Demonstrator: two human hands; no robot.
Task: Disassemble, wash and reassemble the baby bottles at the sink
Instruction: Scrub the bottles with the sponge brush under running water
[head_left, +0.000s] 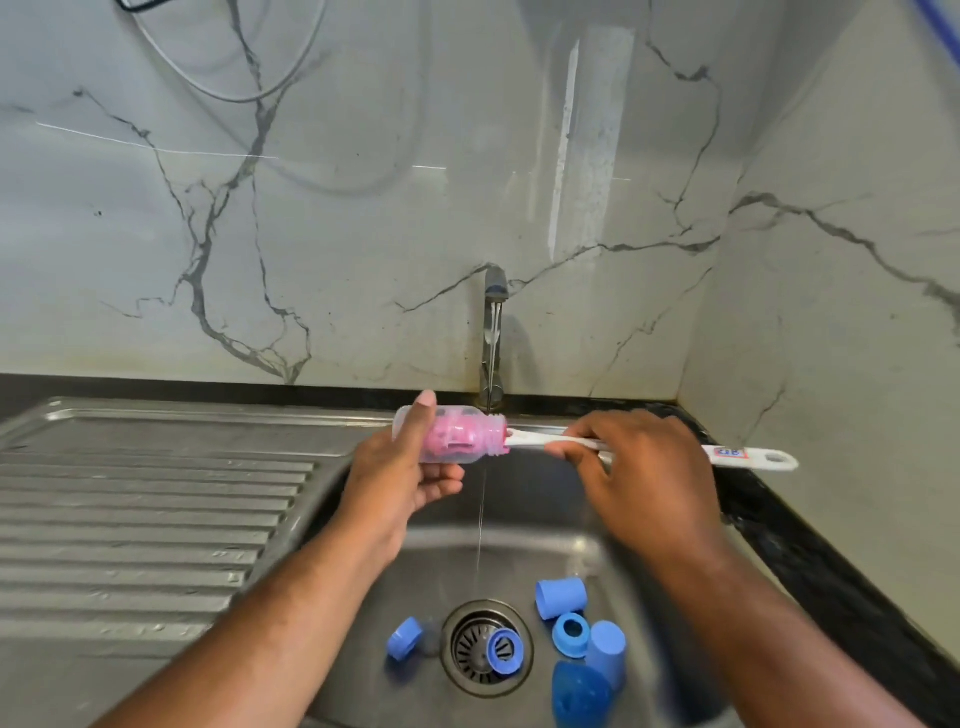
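Observation:
My left hand (402, 467) grips a clear baby bottle (467, 434) held sideways over the sink, its threaded neck pointing right. A pink sponge brush head fills the bottle's inside. My right hand (631, 467) holds the brush's white handle (748, 457), which sticks out to the right. A thin stream of water runs from the tap (493, 332) past the bottle's neck into the basin. Several blue bottle parts lie on the sink floor: a cap (561, 597), a collar ring (571, 634), another ring (504, 652) on the drain, and a small piece (405, 638) at the left.
The steel sink basin (519, 551) has a round drain strainer (470, 644) in its middle. A ribbed steel drainboard (140, 519) lies to the left. A dark counter edge (810, 561) runs along the right, under marble walls.

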